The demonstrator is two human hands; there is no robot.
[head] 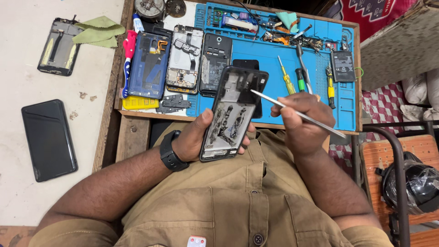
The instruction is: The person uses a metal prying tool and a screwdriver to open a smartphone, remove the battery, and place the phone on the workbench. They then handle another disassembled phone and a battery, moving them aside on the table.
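Opened phones: five. Intact phones: one. Screwdrivers: three. Loose batteries: one. Green cloths: one.

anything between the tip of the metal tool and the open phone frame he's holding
Nothing visible. The right hand holds the thin silver metal tweezers, whose tip reaches the upper right edge of the opened black phone frame gripped in the left hand. No other thing lies between them.

Dark tablet screen, rect., black, lies far left on pale floor. Black phone batt. w/ white label, far right on blue mat.
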